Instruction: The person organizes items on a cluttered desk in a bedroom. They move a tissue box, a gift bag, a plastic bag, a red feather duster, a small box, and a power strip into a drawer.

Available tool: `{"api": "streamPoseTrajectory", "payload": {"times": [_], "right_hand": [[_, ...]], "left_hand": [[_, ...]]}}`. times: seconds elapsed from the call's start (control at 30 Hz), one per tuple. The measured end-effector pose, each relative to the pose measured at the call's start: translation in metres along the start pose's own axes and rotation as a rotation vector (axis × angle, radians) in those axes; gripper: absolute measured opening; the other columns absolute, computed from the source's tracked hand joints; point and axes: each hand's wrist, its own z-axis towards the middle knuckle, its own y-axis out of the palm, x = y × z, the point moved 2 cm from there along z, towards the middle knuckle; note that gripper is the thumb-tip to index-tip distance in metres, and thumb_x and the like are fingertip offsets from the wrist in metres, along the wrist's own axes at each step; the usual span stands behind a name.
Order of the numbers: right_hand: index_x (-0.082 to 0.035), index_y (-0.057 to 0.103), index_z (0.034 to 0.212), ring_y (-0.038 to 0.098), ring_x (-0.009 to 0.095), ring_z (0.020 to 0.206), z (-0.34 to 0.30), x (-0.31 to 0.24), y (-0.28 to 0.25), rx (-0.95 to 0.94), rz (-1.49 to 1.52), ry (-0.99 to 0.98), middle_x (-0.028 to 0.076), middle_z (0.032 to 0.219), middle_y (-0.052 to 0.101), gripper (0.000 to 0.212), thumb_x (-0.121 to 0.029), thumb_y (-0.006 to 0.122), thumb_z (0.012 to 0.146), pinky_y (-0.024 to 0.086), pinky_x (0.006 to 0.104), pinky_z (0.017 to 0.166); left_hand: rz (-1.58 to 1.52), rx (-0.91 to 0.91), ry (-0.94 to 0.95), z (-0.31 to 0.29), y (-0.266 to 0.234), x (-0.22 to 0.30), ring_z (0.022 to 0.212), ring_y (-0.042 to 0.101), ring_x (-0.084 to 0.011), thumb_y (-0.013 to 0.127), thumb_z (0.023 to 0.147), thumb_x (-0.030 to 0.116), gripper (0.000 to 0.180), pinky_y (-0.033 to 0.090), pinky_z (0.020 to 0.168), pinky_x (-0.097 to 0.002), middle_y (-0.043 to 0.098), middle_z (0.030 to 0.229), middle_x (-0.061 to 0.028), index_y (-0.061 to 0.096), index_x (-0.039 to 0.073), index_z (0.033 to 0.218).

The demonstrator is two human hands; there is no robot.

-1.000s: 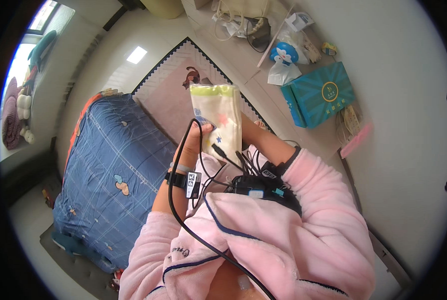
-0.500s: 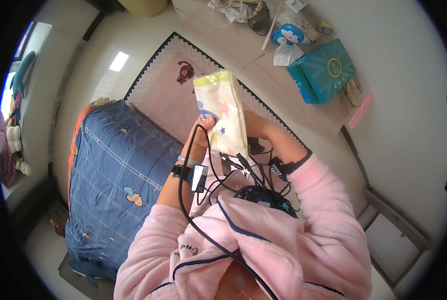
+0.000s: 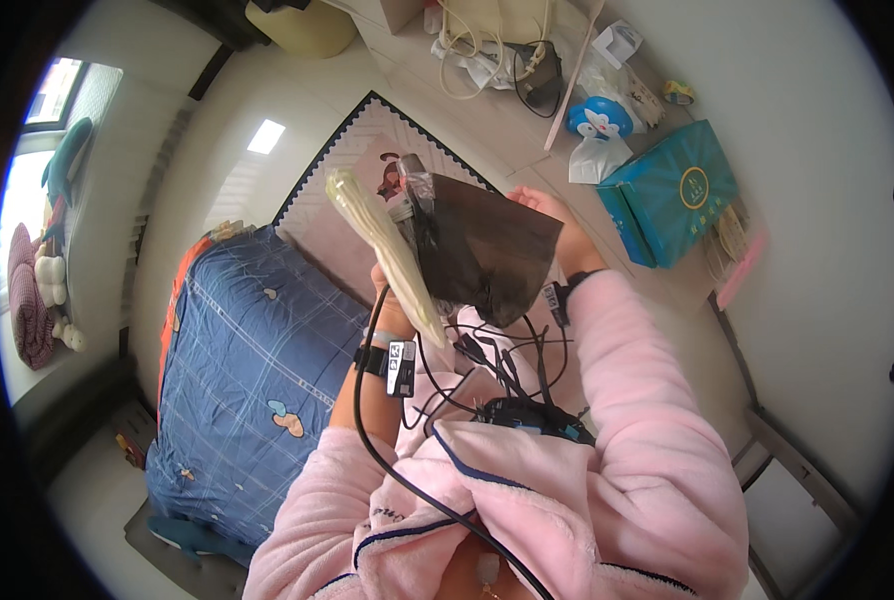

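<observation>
- Holding a pale, clear-wrapped package point(image 3: 387, 250) edge-on above the pink rug point(image 3: 317, 222); left hand point(image 3: 380, 276) closed on it.
- Dark pouch point(image 3: 492, 245) just right of package; right hand point(image 3: 549, 212) at its right edge, partly hidden, cannot tell grip.
- Progress, judged: both items up in the air, neither set down; wrap seems on; pouch contents unclear.
- Outward: blue-covered bed point(image 3: 257, 360) left, teal box point(image 3: 677, 190) right.

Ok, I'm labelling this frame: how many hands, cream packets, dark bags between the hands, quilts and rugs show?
Hands: 2 (left hand, right hand)
Cream packet: 1
Dark bag: 1
Quilt: 1
Rug: 1
Total: 6
</observation>
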Motion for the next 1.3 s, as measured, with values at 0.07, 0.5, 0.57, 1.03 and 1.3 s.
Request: {"api": "streamPoseTrajectory", "payload": {"times": [0.07,0.5,0.57,1.03,1.3], "right_hand": [[-0.002,0.057,0.102,0.063,0.021,0.093,0.04,0.001,-0.012,0.128,-0.067,0.006,0.01,0.1,0.064,0.018,-0.017,0.058,0.092,0.051,0.0362,0.085],[-0.001,0.044,0.126,0.038,0.025,0.133,0.214,-0.002,-0.058,0.466,0.758,-0.286,0.009,0.138,0.044,0.041,-0.003,0.042,0.085,0.024,0.0499,0.113],[0.0,0.041,0.132,0.034,0.024,0.137,0.227,0.0,-0.063,0.456,0.844,-0.329,0.009,0.142,0.041,0.047,-0.001,0.041,0.085,0.021,0.0503,0.114],[-0.006,0.056,0.109,0.049,0.023,0.12,0.226,0.087,-0.056,0.414,0.85,-0.434,0.005,0.119,0.057,0.021,-0.004,0.05,0.09,0.037,0.0476,0.107],[-0.009,0.052,0.122,0.056,0.024,0.115,0.176,0.16,-0.02,0.176,0.723,-0.159,0.007,0.123,0.058,0.029,-0.022,0.049,0.097,0.045,0.0449,0.099]], "left_hand": [[0.235,0.019,0.115,0.001,-0.002,-0.001,0.113,0.057,-0.0195,0.047,0.1,0.038,0.044,0.049,0.097,-0.0318,0.058,0.127,-0.0074,0.05,0.007,0.132],[0.056,-0.048,-0.081,0.093,-0.057,0.073,0.096,0.065,-0.0247,0.062,0.086,0.027,0.041,0.055,0.084,-0.0364,0.065,0.109,-0.0122,0.058,0.002,0.119],[-0.004,-0.079,-0.127,0.113,-0.065,0.084,0.093,0.066,-0.0255,0.065,0.084,0.025,0.04,0.056,0.082,-0.0371,0.066,0.107,-0.013,0.06,0.002,0.117],[-0.076,-0.309,-0.374,0.174,-0.045,0.118,0.088,0.07,-0.0319,0.075,0.075,0.015,0.047,0.059,0.079,-0.0433,0.069,0.103,-0.0189,0.06,-0.004,0.115],[-0.057,-0.309,-0.461,0.176,-0.029,0.1,0.101,0.066,-0.0315,0.076,0.075,0.012,0.058,0.054,0.092,-0.0426,0.065,0.115,-0.0174,0.053,-0.002,0.126]]}}
